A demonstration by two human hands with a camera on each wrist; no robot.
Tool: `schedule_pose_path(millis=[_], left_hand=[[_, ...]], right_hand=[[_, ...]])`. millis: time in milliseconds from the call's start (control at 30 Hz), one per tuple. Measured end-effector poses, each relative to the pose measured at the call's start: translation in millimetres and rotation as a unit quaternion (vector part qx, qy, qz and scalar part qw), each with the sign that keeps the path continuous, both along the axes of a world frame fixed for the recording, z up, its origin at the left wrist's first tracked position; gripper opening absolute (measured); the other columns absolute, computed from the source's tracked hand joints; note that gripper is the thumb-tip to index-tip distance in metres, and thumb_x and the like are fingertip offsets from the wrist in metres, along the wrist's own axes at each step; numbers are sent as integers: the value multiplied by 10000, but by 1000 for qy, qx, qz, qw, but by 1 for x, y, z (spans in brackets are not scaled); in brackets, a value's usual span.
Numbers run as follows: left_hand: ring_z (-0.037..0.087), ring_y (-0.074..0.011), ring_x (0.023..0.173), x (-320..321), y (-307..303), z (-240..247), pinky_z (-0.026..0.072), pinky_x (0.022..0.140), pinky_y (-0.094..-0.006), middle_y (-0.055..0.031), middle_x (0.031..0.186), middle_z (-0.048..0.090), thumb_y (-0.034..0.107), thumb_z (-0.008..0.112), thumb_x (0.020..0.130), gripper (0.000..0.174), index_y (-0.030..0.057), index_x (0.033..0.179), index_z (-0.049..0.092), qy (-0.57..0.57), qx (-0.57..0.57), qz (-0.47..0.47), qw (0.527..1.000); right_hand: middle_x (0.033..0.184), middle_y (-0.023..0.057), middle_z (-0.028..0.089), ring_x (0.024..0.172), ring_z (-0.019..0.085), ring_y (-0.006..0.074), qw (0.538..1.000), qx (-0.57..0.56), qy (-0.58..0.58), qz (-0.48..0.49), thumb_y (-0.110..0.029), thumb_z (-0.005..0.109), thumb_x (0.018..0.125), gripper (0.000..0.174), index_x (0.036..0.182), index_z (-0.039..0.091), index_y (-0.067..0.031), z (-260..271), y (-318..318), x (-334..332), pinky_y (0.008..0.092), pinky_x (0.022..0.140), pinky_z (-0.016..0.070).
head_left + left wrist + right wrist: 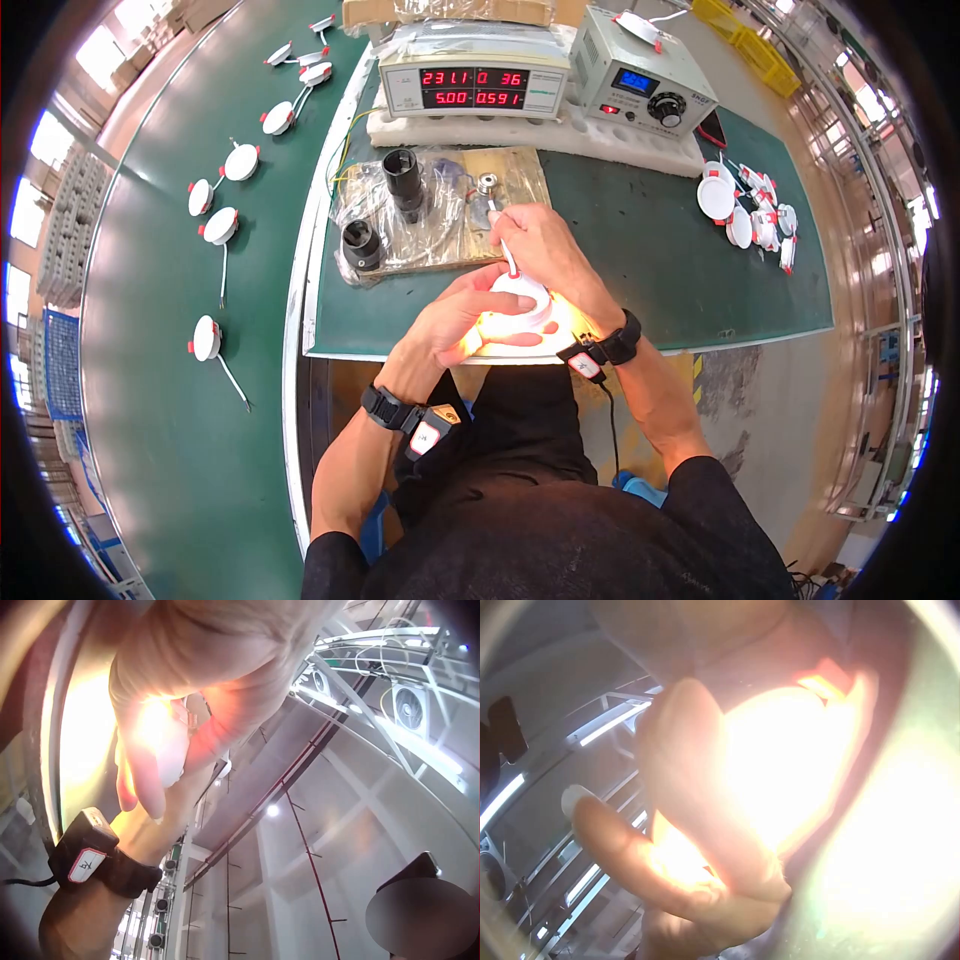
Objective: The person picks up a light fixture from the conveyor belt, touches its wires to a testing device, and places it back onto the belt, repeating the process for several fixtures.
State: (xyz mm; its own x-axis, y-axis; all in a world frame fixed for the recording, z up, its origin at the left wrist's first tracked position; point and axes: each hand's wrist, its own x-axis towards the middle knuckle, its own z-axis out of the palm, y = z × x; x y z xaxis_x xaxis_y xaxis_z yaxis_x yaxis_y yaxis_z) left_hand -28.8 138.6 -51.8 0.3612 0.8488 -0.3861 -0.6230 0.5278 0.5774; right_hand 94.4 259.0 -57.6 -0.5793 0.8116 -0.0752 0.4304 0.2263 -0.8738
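A lit round white LED downlight point(522, 298) is gripped by my left hand point(450, 318), its thumb across the white back and the light shining down toward the table edge. In the right wrist view the lamp face point(780, 769) glares white, with fingers curled at its rim. My right hand point(550, 255) pinches the downlight's white cable point(506, 256) near its far end. That end reaches toward a round metal contact point(487, 184) on the wooden test board point(520, 180); the fingers hide part of the wire.
Two black sockets point(402, 180) stand on the plastic-covered board. Behind are a red-digit power meter point(475, 88) and a grey power supply point(640, 85) on foam. Several downlights point(716, 198) are piled at right; others point(221, 226) line the green belt point(160, 400) at left.
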Motion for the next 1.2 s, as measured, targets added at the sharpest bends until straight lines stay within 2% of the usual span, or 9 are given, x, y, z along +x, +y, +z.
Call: schedule_pose_path(millis=[267, 367, 467, 567, 667, 867, 1200], left_hand=[[714, -328, 1077, 3, 1, -7, 633, 841, -382, -136, 1217, 680, 38, 698, 903, 455, 32, 1327, 534, 0, 14, -1, 1000], [720, -335, 1051, 4, 0, -1, 644, 849, -386, -141, 1196, 670, 11, 692, 900, 400, 20, 1268, 536, -9, 4, 12, 1000], [714, -322, 1080, 5, 0, 5, 631, 843, -382, -125, 1201, 682, 51, 710, 901, 452, 38, 1319, 538, -9, -39, 26, 999], [714, -325, 1078, 6, 0, 3, 633, 842, -379, -121, 1198, 681, 53, 715, 896, 458, 39, 1318, 538, 23, -14, 18, 999], [714, -345, 1068, 6, 2, -1, 641, 820, -377, -129, 1202, 678, 51, 715, 891, 462, 34, 1317, 537, 15, -11, 13, 1000], [717, -376, 1048, 4, 3, -3, 653, 790, -385, -152, 1199, 675, 11, 690, 874, 469, 17, 1316, 533, -9, -14, 12, 1000], [700, -367, 1091, 4, 2, -1, 638, 855, -404, -160, 1228, 662, 0, 666, 886, 472, 8, 1336, 523, -9, -19, 13, 1000]], right_hand=[[634, 122, 609, 546, 601, 199, 999, 34, -8, -4, -216, 517, 981, 352, 812, 657, 59, 4, -4, -2, 375, 565, 477], [624, 115, 605, 535, 596, 189, 999, 36, -22, -11, -186, 512, 962, 320, 813, 658, 57, 10, -6, -3, 366, 557, 476], [610, 105, 600, 524, 591, 180, 1000, 5, -17, -17, -174, 511, 955, 306, 819, 660, 57, 6, -5, -4, 361, 549, 472], [601, 97, 598, 521, 592, 176, 1000, 12, -13, -13, -183, 517, 964, 313, 827, 664, 58, 0, -3, -3, 358, 547, 469], [692, 205, 672, 693, 670, 390, 999, 34, -23, -24, -266, 513, 955, 381, 792, 712, 15, -1, -4, -5, 483, 701, 510], [665, 198, 662, 682, 667, 388, 999, 45, -21, -22, -261, 511, 952, 378, 783, 708, 13, 2, -5, -4, 485, 693, 508], [630, 182, 652, 622, 667, 351, 999, 33, -16, -27, -248, 514, 958, 372, 776, 701, 17, 1, -5, -6, 468, 668, 510]])
